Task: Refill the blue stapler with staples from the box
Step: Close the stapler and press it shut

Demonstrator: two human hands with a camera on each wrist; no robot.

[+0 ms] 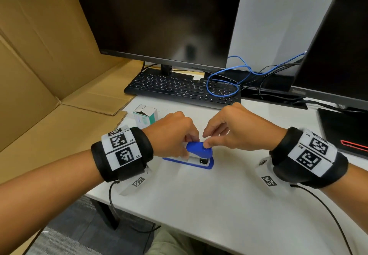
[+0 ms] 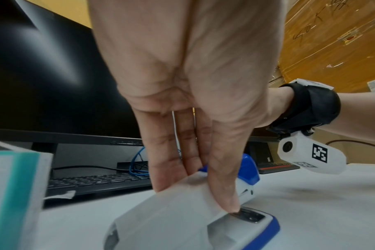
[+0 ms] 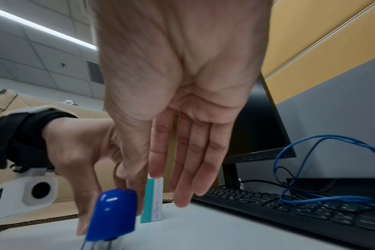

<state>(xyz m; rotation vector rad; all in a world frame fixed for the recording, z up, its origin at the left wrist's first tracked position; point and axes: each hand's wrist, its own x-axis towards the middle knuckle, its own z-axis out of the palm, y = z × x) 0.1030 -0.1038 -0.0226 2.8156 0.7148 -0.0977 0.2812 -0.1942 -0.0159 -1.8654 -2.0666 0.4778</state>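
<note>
The blue stapler (image 1: 197, 149) lies on the white desk (image 1: 229, 195), nose toward me. My left hand (image 1: 176, 135) grips its white body at the rear, thumb on one side and fingers on the other; the left wrist view shows the thumb tip (image 2: 231, 205) down by the metal plate on the base. My right hand (image 1: 229, 131) hovers over the front with its thumb resting on the blue top (image 3: 113, 214) and its other fingers straight and loose. The white and teal staple box (image 1: 146, 116) stands upright just behind my left hand, its top flap open.
A black keyboard (image 1: 179, 87) and a monitor (image 1: 159, 15) stand behind the stapler, with a blue cable (image 1: 223, 84) looped over the keyboard's right end. A second monitor (image 1: 338, 45) and a black notebook (image 1: 342, 131) are at right. Opened cardboard (image 1: 39, 75) flanks the left.
</note>
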